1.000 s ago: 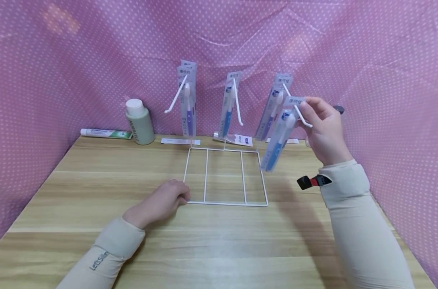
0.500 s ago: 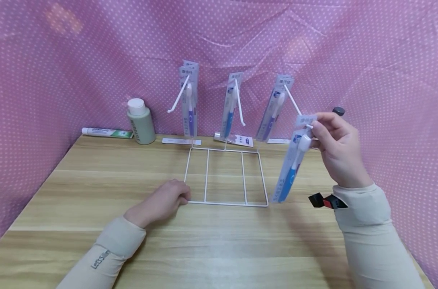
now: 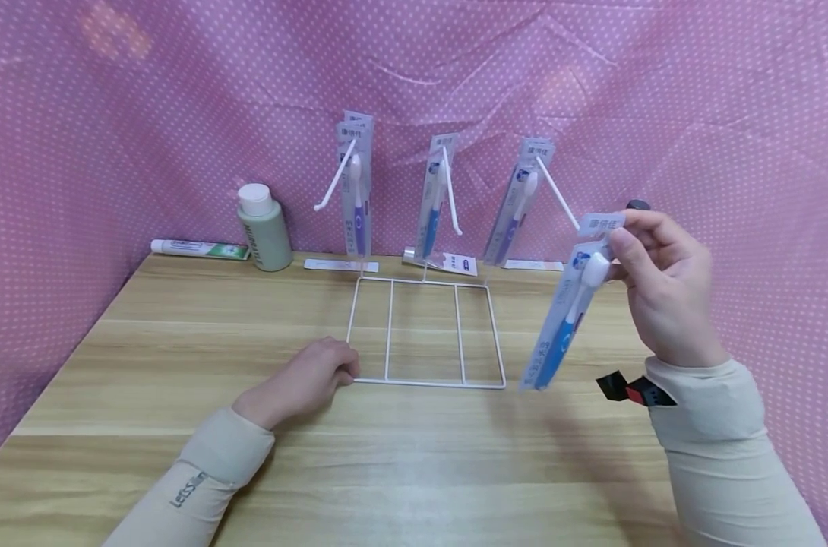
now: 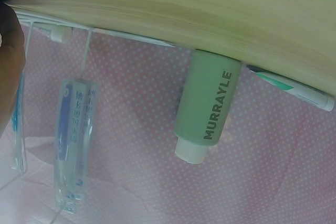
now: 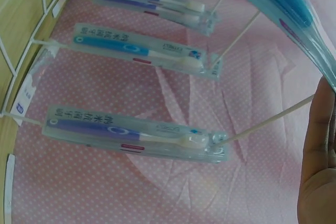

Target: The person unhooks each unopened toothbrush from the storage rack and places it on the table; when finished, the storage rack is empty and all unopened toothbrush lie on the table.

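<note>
1. Head view: My right hand (image 3: 667, 285) has pulled the toothbrush pack (image 3: 570, 308) off the end of the right hook (image 3: 557, 194). A moment ago the pack's top was at the hook's tip; now it is just past it, a bit higher and further right.
2. My right fingers pinch the top of the pack. It hangs down, tilted, in the air above the wooden table (image 3: 414, 456), just right of the white wire rack (image 3: 424, 334).
3. My left hand (image 3: 304, 380) has not moved. It rests on the table with its fingers curled at the near left corner of the rack. I cannot tell if they grip the wire.
4. Other toothbrush packs hang on the three hooks at the back. A green bottle (image 3: 263, 228) stands on the left, and a toothpaste tube (image 3: 195, 248) lies beside it.
5. Left wrist view: It looks upside down here. I see the green bottle (image 4: 207, 108) with "MURRAYLE" on it, the toothpaste tube (image 4: 291, 87), and a hanging pack (image 4: 73, 140). Only the edge of my hand shows.
6. Right wrist view: The pack I hold (image 5: 283, 14) is blurry at the top. Three packs hang on hooks behind it.
</note>
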### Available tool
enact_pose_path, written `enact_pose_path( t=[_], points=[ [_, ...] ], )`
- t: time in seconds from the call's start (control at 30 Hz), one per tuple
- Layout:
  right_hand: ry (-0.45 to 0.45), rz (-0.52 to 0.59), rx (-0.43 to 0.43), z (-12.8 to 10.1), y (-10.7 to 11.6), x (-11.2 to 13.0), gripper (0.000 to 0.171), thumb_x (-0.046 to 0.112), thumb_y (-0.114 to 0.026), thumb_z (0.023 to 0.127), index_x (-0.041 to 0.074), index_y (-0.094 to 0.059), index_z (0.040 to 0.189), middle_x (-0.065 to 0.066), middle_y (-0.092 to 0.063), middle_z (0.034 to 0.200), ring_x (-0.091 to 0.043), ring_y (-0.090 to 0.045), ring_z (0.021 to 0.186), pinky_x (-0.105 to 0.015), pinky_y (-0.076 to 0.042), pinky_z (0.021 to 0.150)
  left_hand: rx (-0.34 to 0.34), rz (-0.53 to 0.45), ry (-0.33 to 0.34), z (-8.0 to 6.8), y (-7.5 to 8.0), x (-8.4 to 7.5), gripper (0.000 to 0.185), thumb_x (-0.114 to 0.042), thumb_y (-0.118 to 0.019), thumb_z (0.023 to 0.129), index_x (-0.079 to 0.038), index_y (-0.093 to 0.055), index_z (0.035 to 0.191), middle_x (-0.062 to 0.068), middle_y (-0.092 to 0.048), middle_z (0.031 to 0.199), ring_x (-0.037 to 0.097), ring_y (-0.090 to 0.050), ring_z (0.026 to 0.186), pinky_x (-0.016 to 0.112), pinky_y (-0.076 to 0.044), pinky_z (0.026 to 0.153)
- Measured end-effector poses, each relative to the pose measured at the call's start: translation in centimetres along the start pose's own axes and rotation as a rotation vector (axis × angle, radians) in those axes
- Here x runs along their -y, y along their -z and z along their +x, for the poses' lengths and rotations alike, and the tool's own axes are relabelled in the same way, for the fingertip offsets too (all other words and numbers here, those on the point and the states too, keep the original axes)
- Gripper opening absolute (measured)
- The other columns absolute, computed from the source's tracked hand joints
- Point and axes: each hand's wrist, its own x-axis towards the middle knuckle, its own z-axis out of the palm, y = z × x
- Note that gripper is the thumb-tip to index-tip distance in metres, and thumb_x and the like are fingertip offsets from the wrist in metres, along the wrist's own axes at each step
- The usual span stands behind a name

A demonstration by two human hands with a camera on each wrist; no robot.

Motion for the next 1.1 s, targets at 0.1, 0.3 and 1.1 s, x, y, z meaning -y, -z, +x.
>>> enact_pose_path(
  t=[0.1,0.3,1.1],
  points=[
    [0.019,0.113,0.011,-0.1,0.7,0.1,0.019,-0.016,-0.054,0.101,-0.016,-0.065,0.117,-0.015,-0.076,0.093,-0.018,-0.074,0.079,-0.026,-0.066,0.067,-0.002,0.000,-0.004,0.0,-0.1,0.1,0.023,0.001,-0.079,0.090,-0.018,-0.070,0.081,-0.009,-0.066,0.081,0.012,-0.060,0.084,0.037,-0.056,0.079],
    [-0.079,0.068,-0.057,-0.6,3.3,-0.2,0.018,-0.011,-0.057,0.103,-0.013,-0.066,0.118,-0.013,-0.073,0.089,-0.016,-0.072,0.073,-0.022,-0.064,0.065,-0.007,0.006,-0.013,0.3,-0.2,0.2,0.023,0.001,-0.079,0.088,-0.018,-0.069,0.080,-0.009,-0.066,0.081,0.013,-0.060,0.083,0.037,-0.056,0.079],
    [-0.908,-0.554,0.110,1.8,12.5,-13.5,0.034,0.029,-0.053,0.113,0.004,-0.052,0.135,0.013,-0.062,0.101,-0.005,-0.063,0.094,-0.024,-0.062,0.082,-0.007,-0.001,-0.016,-0.1,0.2,0.0,0.024,0.001,-0.079,0.089,-0.018,-0.069,0.080,-0.009,-0.066,0.081,0.013,-0.060,0.084,0.037,-0.056,0.079]
  ],
)
